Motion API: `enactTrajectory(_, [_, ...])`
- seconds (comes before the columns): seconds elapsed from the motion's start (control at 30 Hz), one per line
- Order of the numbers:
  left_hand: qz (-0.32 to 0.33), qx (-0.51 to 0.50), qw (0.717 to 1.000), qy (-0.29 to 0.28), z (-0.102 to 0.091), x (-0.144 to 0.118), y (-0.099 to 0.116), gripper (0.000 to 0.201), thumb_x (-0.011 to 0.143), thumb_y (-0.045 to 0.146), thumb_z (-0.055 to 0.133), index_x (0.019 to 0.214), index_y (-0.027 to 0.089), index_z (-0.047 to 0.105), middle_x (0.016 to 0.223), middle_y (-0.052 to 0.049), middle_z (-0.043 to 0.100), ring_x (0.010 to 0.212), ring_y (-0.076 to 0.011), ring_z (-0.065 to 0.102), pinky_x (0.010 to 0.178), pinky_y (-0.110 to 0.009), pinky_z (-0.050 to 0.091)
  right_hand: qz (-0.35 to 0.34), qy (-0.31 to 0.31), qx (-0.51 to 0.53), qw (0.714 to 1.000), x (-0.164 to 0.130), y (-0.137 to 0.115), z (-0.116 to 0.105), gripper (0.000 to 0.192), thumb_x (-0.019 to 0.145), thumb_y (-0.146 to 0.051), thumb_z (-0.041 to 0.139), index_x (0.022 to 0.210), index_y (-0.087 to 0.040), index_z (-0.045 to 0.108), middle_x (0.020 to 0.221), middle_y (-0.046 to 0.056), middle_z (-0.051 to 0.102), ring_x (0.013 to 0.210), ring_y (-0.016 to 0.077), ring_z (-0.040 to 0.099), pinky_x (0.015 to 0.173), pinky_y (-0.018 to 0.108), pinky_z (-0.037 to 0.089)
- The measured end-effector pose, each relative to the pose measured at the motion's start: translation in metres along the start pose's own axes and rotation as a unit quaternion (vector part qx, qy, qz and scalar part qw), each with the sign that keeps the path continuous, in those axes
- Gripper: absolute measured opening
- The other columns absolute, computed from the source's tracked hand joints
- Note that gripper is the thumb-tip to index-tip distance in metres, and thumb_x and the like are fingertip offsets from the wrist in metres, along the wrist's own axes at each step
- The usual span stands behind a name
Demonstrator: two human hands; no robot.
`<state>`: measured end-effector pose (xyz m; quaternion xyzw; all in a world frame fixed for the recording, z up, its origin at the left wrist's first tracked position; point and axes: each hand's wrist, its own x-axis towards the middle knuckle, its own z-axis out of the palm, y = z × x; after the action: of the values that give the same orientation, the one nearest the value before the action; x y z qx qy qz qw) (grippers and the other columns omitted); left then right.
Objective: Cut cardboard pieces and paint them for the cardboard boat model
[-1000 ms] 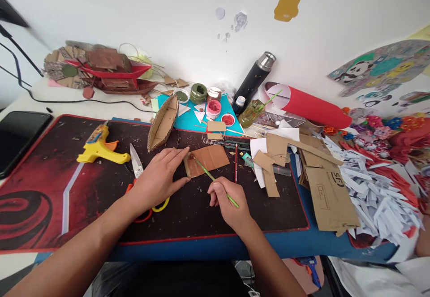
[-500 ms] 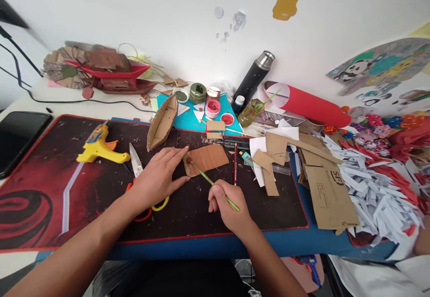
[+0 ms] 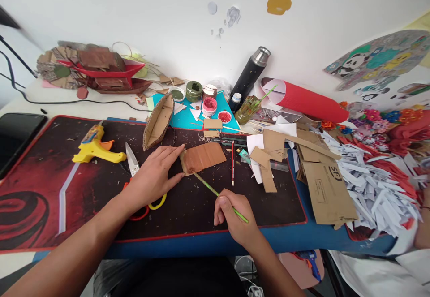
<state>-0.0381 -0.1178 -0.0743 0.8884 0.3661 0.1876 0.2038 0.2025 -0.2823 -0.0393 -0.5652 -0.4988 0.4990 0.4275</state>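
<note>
My left hand (image 3: 152,175) lies flat on the dark red desk mat (image 3: 50,171), fingertips pressing the left edge of a brown-painted cardboard piece (image 3: 203,157). In my right hand (image 3: 235,216) I hold a thin green paintbrush (image 3: 218,194); its tip touches the near left corner of that cardboard. Scissors (image 3: 134,167) with red and yellow handles lie partly under my left hand. A cardboard boat hull (image 3: 157,122) leans just beyond the left hand.
A yellow glue gun (image 3: 96,147) lies to the left. Paint pots (image 3: 210,105), a black flask (image 3: 248,79) and a red paper roll (image 3: 305,102) stand at the back. A red pencil (image 3: 232,167), cardboard scraps (image 3: 322,185) and paper strips (image 3: 376,185) fill the right.
My right hand has drawn back toward me, and the brush tip has slid from the cardboard's left part down to its near left corner. My left hand stays pressed in place.
</note>
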Motion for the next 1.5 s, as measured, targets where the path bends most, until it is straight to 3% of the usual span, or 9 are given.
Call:
enactTrajectory(0.3, [0.008, 0.002, 1.0, 0.001, -0.001, 0.0, -0.002, 0.076, 0.101, 0.042, 0.066, 0.169, 0.017, 0.043, 0.148, -0.019, 0.069, 0.136, -0.0389, 0.062, 0.121, -0.061, 0.049, -0.002, -0.012, -0.014, 1.0, -0.002, -0.002, -0.002, 0.06, 0.116, -0.065, 0.044, 0.076, -0.023, 0.062, 0.058, -0.001, 0.059, 0.055, 0.0158, 0.065, 0.056, 0.025, 0.051])
enactTrajectory(0.73, [0.021, 0.045, 0.999, 0.003, 0.001, 0.0, -0.001, 0.072, 0.102, 0.043, 0.064, 0.166, 0.016, 0.046, 0.145, -0.02, 0.07, 0.133, -0.0406, 0.062, 0.118, -0.061, 0.051, -0.003, 0.098, 0.041, 0.994, -0.001, -0.002, -0.016, 0.056, 0.112, -0.066, 0.055, 0.08, -0.022, 0.068, 0.055, -0.001, 0.061, 0.051, 0.017, 0.066, 0.052, 0.026, 0.053])
enactTrajectory(1.0, [0.013, 0.096, 0.995, -0.005, -0.001, 0.001, 0.015, 0.067, 0.103, 0.037, 0.059, 0.165, 0.014, 0.047, 0.134, -0.022, 0.072, 0.127, -0.0433, 0.063, 0.115, -0.063, 0.051, 0.002, 0.093, 0.031, 0.995, 0.003, 0.003, -0.017, 0.058, 0.111, -0.067, 0.055, 0.079, -0.022, 0.068, 0.056, 0.0, 0.063, 0.052, 0.0163, 0.065, 0.052, 0.026, 0.052])
enactTrajectory(1.2, [0.005, 0.059, 0.998, 0.003, 0.002, -0.002, 0.024, 0.063, 0.103, 0.034, 0.057, 0.163, 0.017, 0.05, 0.125, -0.018, 0.074, 0.119, -0.0395, 0.067, 0.111, -0.06, 0.054, 0.002, 0.127, 0.042, 0.991, 0.004, 0.008, -0.023, 0.059, 0.11, -0.07, 0.056, 0.082, -0.02, 0.071, 0.058, 0.001, 0.065, 0.053, 0.0166, 0.065, 0.051, 0.026, 0.051])
enactTrajectory(1.37, [-0.004, -0.021, 0.999, -0.024, 0.001, -0.002, 0.028, 0.058, 0.105, 0.035, 0.055, 0.161, 0.02, 0.052, 0.117, -0.011, 0.077, 0.114, -0.0338, 0.07, 0.108, -0.053, 0.058, 0.007, 0.135, 0.062, 0.989, 0.004, 0.007, -0.025, 0.058, 0.109, -0.07, 0.058, 0.085, -0.02, 0.074, 0.062, 0.002, 0.067, 0.053, 0.0163, 0.066, 0.048, 0.025, 0.051])
enactTrajectory(1.5, [-0.018, -0.062, 0.997, -0.045, -0.002, 0.002, 0.027, 0.058, 0.104, 0.036, 0.054, 0.16, 0.021, 0.053, 0.117, -0.009, 0.078, 0.115, -0.0317, 0.071, 0.106, -0.049, 0.059, 0.026, 0.143, 0.073, 0.987, 0.005, 0.009, -0.029, 0.06, 0.108, -0.074, 0.057, 0.103, -0.019, 0.081, 0.07, 0.004, 0.072, 0.055, 0.0167, 0.069, 0.047, 0.025, 0.052])
